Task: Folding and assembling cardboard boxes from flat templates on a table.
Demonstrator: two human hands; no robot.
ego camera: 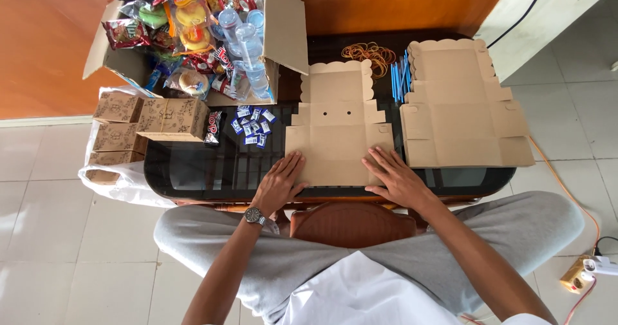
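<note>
The left hand (280, 185) and right hand (396, 178) lie flat, fingers spread, gripping nothing, pressing the near corners of an unfolded cardboard box blank (338, 124). It lies on the dark glass table (193, 170), long axis running away from the person, scalloped edge farthest.

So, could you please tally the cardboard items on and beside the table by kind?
Flat unfolded box blank under both hands: 1
Stack of flat blanks at the right: 1
Large open carton of snacks: 1
Small folded boxes at the left: at least 5; some are partly hidden
Total: at least 8
</note>
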